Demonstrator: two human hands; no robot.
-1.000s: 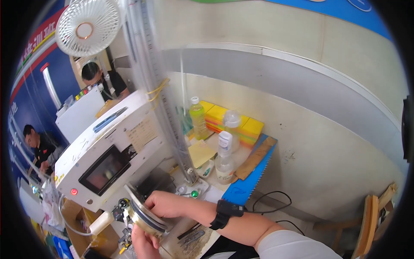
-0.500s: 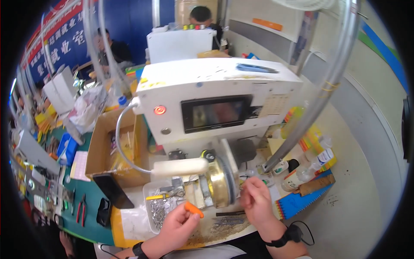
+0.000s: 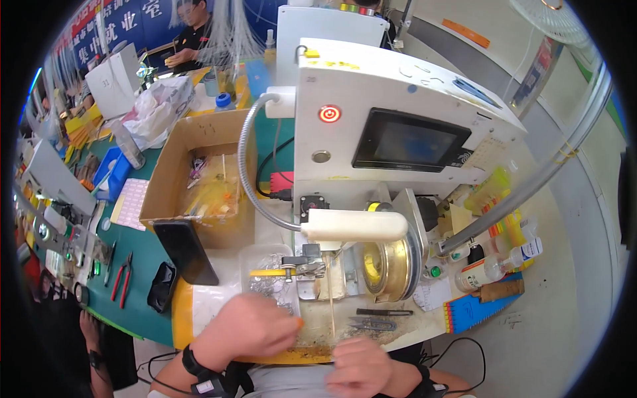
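My left hand [image 3: 255,326] is curled closed and blurred over the bench's front. A small orange piece [image 3: 299,323] shows at its fingertips; whether it is worn or pinched I cannot tell. My right hand [image 3: 359,366] is closed too, low at the front edge and smeared by motion. Just above its fingers stands a thin wooden stick [image 3: 332,305]; the frames do not show whether the hand grips it. Beyond both hands is a white machine [image 3: 315,86] with a brass-coloured wheel [image 3: 397,268]. A white cylindrical handle [image 3: 355,225] lies across in front of the machine.
A clear tray [image 3: 247,262] of small metal parts stands behind my left hand, beside a dark phone [image 3: 187,253] and a cardboard box [image 3: 156,199]. Thread snips [image 3: 373,324] lie near the wheel. Bottles [image 3: 478,273] are at the right. Another person [image 3: 192,40] sits far left.
My head view has shifted, so the machine sits further right. My right hand has come down from beside the wheel to the front edge. My left hand has turned, hiding most of the orange piece.
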